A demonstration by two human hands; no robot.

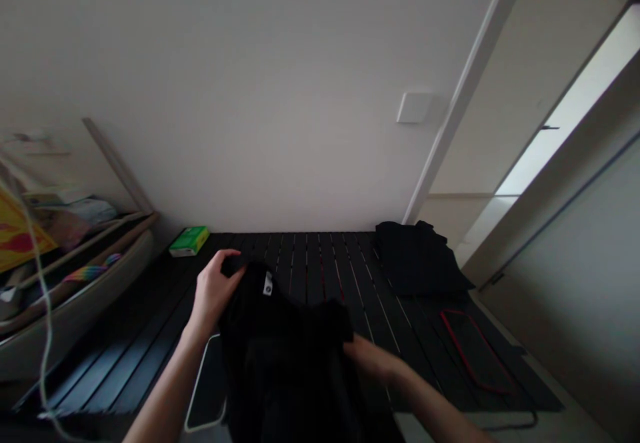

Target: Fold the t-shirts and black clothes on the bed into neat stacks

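Note:
A black garment [285,349] with a small white label near its collar hangs in front of me over a black slatted table [320,263]. My left hand [213,289] grips its upper left corner with curled fingers. My right hand [367,356] holds the garment's right side, its fingers partly hidden behind the cloth.
A folded pile of black clothes [417,259] lies at the table's far right. A phone in a red case [470,349] lies near the right edge. A green box [189,241] sits at the far left by the wall. A cluttered shelf [70,263] stands left. A white-rimmed tablet [203,389] lies below the garment.

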